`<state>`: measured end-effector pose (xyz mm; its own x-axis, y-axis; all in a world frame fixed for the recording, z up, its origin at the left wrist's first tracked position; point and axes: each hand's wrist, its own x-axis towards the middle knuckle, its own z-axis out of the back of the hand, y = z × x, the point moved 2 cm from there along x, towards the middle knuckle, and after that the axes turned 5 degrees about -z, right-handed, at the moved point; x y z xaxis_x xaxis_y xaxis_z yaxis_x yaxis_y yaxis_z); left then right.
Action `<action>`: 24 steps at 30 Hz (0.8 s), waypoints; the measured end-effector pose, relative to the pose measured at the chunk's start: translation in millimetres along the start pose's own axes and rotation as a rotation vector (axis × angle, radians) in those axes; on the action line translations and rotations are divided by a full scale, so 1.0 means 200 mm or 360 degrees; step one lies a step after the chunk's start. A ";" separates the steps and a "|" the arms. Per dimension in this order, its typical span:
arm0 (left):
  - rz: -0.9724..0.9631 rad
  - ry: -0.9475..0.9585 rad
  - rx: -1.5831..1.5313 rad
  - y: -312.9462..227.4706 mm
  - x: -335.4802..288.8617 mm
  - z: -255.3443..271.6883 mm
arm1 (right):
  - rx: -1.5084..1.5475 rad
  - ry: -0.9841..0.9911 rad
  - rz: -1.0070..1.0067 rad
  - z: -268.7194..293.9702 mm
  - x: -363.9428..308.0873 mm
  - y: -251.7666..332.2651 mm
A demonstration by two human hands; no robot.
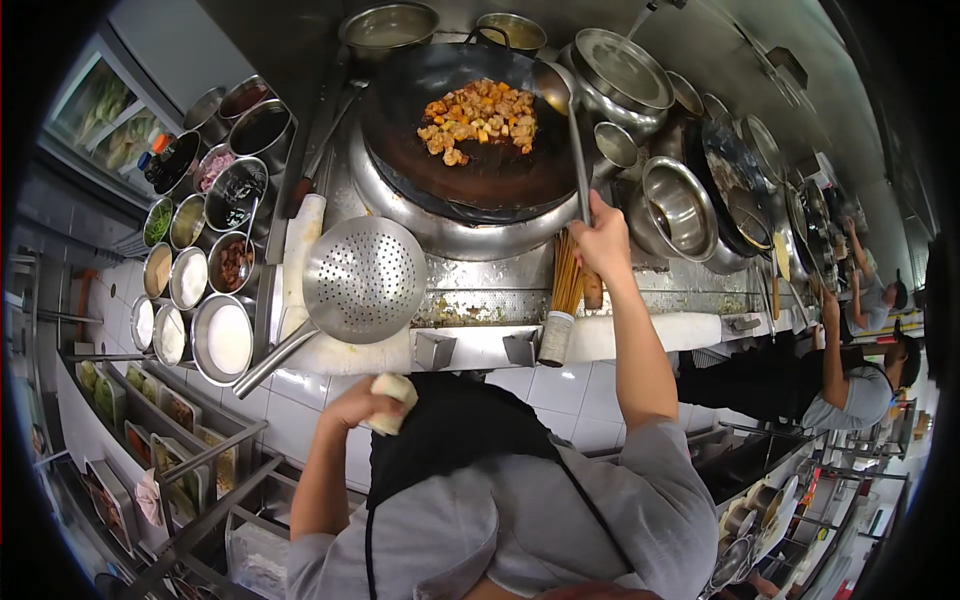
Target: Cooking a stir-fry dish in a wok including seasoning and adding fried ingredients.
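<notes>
In front of me a large black wok (400,165) sits on a round steel burner ring, with browned, diced food (480,118) heaped in its middle. My right hand (602,238) is closed round the handle of a long steel ladle (577,140), whose bowl rests at the wok's right rim. A folded pale cloth (393,403) is gripped in my left hand (358,402), held low before my black apron. Between that hand and the wok lies a perforated steel strainer (365,278). Just beneath my right hand stands a bamboo wok brush (562,300) with a wrapped handle.
Steel pots of seasonings (222,335) crowd the left side. A lidded pot (622,75) and steel bowls (680,205) stand at the right of the wok. Rolled white towels (640,335) line the counter's front edge. Other people (850,385) work farther along on the right.
</notes>
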<state>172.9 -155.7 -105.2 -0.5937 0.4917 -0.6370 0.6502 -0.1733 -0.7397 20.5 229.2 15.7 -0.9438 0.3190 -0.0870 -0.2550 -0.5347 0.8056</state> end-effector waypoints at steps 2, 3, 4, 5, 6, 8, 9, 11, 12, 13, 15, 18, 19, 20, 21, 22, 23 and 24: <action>-0.0027 0.0126 0.0083 0.16 0.15 -0.08 | 0.0313 0.0173 -0.0147 -0.09 0.15 -0.04; -0.0019 0.0170 0.0156 0.23 0.20 -0.13 | 0.0302 0.0187 -0.0121 -0.11 0.18 0.04; -0.0115 0.0183 0.0304 0.38 0.31 -0.16 | 0.0561 0.0422 -0.0224 -0.16 0.21 0.10; -0.0213 0.0213 0.0454 0.48 0.44 -0.20 | 0.0811 0.0641 -0.0335 -0.19 0.22 0.15; -0.0122 0.0271 0.0602 0.45 0.51 -0.27 | 0.0769 0.0657 -0.0369 -0.21 0.22 0.18; -0.0194 0.0380 0.0911 0.44 0.66 -0.47 | 0.0727 0.0825 -0.0341 -0.24 0.16 0.22; -0.0369 0.0450 0.1082 0.48 0.78 -0.56 | 0.0668 0.0895 -0.0335 -0.23 0.12 0.24; -0.0524 0.0470 0.1211 0.59 1.00 -0.73 | 0.0604 0.0993 -0.0364 -0.18 0.00 0.21; -0.0491 0.0753 0.0906 0.80 1.23 -0.83 | 0.0504 0.1044 -0.0353 -0.14 -0.06 0.19; -0.0454 0.1044 0.0599 0.95 1.42 -0.93 | 0.0419 0.1033 -0.0413 -0.10 -0.10 0.10; -0.0135 0.1150 0.0561 0.97 1.55 -1.05 | 0.0131 0.0873 -0.0470 0.03 -0.21 0.11; -0.0001 0.1193 0.0705 0.95 1.64 -1.15 | -0.0329 0.0656 -0.0188 0.18 -0.31 0.05; 0.0027 0.1202 0.0734 0.94 1.66 -1.17 | -0.0617 0.0525 0.0117 0.22 -0.34 0.05; 0.0048 0.1204 0.0754 0.94 1.68 -1.18 | -0.0631 0.0521 0.0117 0.26 -0.39 0.04; 0.0062 0.1202 0.0776 0.93 1.69 -1.19 | -0.0541 0.0507 0.0046 0.29 -0.43 0.03; 0.0075 0.1198 0.0796 0.92 1.70 -1.19 | -0.0441 0.0489 -0.0025 0.33 -0.46 0.03; 0.0092 0.1189 0.0811 0.93 1.69 -1.19 | -0.0439 0.0487 -0.0029 0.35 -0.50 0.06; 0.0099 0.1179 0.0824 0.92 1.68 -1.18 | -0.0127 0.0577 -0.0302 0.37 -0.55 0.09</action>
<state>205.7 179.4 -404.5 0.0089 0.8607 -0.5090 0.2700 -0.4922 -0.8276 134.8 242.0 83.7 -0.8878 0.1287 -0.4418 -0.4334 -0.5566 0.7088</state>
